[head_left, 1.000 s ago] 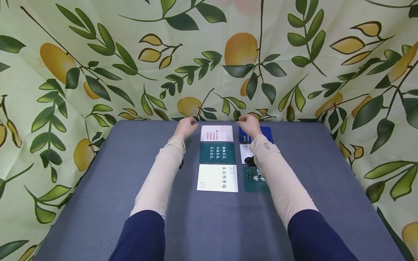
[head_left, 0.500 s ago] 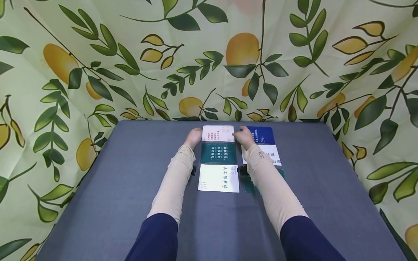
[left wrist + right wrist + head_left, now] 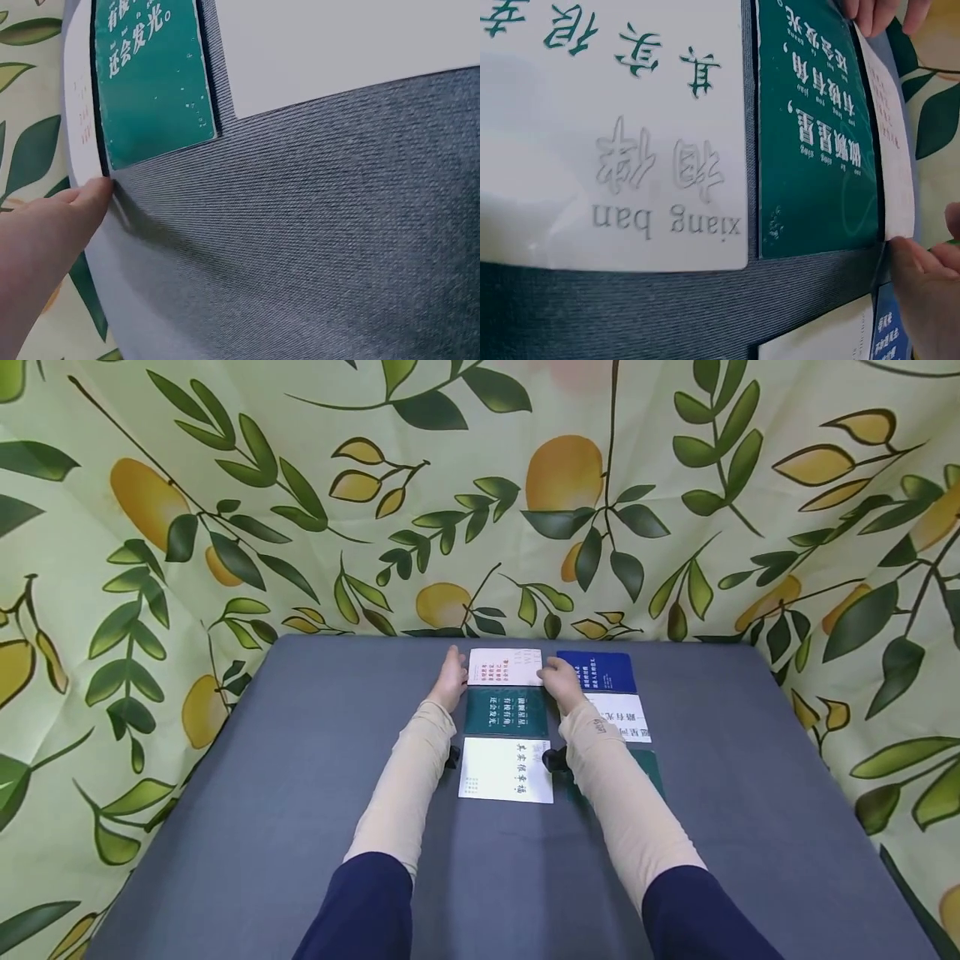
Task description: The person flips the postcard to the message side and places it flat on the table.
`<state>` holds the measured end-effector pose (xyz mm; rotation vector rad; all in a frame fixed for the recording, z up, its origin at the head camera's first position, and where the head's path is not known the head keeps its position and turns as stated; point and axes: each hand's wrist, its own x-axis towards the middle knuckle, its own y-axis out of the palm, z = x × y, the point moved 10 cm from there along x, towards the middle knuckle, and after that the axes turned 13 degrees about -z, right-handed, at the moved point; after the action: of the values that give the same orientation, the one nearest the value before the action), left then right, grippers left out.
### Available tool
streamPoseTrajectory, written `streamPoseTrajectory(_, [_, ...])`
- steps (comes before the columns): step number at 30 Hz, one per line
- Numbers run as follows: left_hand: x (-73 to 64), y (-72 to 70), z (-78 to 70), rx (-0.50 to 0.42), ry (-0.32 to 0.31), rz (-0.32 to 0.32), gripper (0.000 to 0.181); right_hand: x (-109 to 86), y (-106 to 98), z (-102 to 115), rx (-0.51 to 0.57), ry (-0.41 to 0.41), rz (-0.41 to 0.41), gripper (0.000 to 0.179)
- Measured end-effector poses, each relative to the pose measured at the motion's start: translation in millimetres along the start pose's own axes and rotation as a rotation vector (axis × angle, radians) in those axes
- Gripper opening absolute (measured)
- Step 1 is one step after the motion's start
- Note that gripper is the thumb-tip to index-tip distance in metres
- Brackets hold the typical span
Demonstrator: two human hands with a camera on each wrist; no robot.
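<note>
Two hands flank a red-lettered card

The surface [image 3: 225, 793] was covered in grey-blue ribbed fabric, its fine lines plain in both wrist views. On it lay flat rectangular cards in two columns. At the far end of the left column was the red-lettered card [image 3: 504, 667], white and thin. The left hand [image 3: 448, 679], fingers extended, touched one short end; the right hand [image 3: 561, 681], fingers loosely bent and thumb against the edge, touched the other. Neither hand gripped anything.

Nearer came a green card [image 3: 506, 710] with white characters and pale specks, then a glossy white card [image 3: 491, 768] with green brush lettering (some of its characters were just grey outlines). The right column held a blue card [image 3: 600, 670], a second white card [image 3: 626, 714] and a dark green card [image 3: 647, 767], the last mostly behind the right sleeve [image 3: 622, 797], which was cream and softly wrinkled. Behind hung a creased cloth [image 3: 562, 477] printed with leaves and yellow fruit.

A second earlier, both hands were up at the surface's far edge; now they sat lower, beside the card. The left fingers had straightened over the last half second.
</note>
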<state>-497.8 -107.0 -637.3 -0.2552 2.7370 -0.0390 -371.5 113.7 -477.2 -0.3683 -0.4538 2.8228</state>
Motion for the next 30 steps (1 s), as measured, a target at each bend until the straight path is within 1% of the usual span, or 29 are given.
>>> streamPoseTrajectory(1, [-10.4,-2.5,-6.3,-0.010,0.007,-0.015,0.078,-0.5,0,1,0.014,-0.003,0.002,0.053])
streamPoseTrajectory(2, [-29.6,-5.2,-17.4,-0.023,0.003,-0.028,0.072,-1.1,1,1,0.026,-0.007,0.004,0.053])
streamPoseTrajectory(4, [-81.4,-10.9,-46.3,-0.037,-0.012,-0.058,0.064,-2.6,3,1,0.044,-0.007,0.009,0.054])
streamPoseTrajectory(6, [-135.9,-13.9,-75.9,-0.049,-0.016,-0.057,0.060,-4.0,4,-1,0.066,0.000,0.004,0.057])
streamPoseTrajectory(8, [-177.3,-13.5,-99.6,-0.053,-0.012,-0.037,0.058,-4.9,5,-3,0.086,0.015,-0.005,0.060])
streamPoseTrajectory(9, [-191.6,-13.0,-107.8,-0.045,-0.010,-0.025,0.058,-4.8,4,-5,0.095,0.021,-0.009,0.061])
streamPoseTrajectory(10, [-202.5,-12.1,-114.6,-0.039,-0.007,-0.011,0.057,-4.7,4,-5,0.099,0.024,-0.011,0.062])
streamPoseTrajectory(11, [-209.7,-11.3,-118.8,-0.033,-0.007,-0.002,0.057,-4.5,4,-6,0.102,0.025,-0.010,0.062])
streamPoseTrajectory(12, [-215.7,-10.6,-123.0,-0.024,-0.006,0.000,0.056,-4.3,3,-6,0.104,0.027,-0.011,0.061])
streamPoseTrajectory(13, [-215.2,-9.9,-124.0,-0.025,0.000,-0.004,0.056,-4.0,2,-6,0.105,0.027,-0.009,0.061])
streamPoseTrajectory(17, [-195.9,-4.8,-114.6,-0.009,0.017,-0.027,0.058,-3.5,0,-6,0.120,0.039,0.001,0.063])
streamPoseTrajectory(19, [-186.8,-1.9,-110.2,-0.017,0.016,-0.035,0.058,-2.7,-1,-6,0.131,0.046,-0.002,0.064])
streamPoseTrajectory(23, [-187.0,1.2,-112.4,-0.031,0.015,-0.042,0.058,0.7,-4,-3,0.134,0.050,-0.034,0.066])
streamPoseTrajectory(24, [-186.2,0.8,-112.3,-0.036,0.011,-0.046,0.058,1.6,-4,-2,0.131,0.042,-0.043,0.067])
streamPoseTrajectory(27, [-185.5,0.6,-113.7,-0.007,0.039,-0.052,0.060,4.5,-5,4,0.135,-0.017,-0.068,0.064])
streamPoseTrajectory(29, [-187.6,0.7,-116.7,0.005,0.067,-0.046,0.059,5.0,-5,9,0.152,-0.071,-0.077,0.060])
streamPoseTrajectory(30, [-189.1,1.3,-118.9,0.009,0.091,-0.042,0.058,4.7,-5,11,0.151,-0.091,-0.080,0.059])
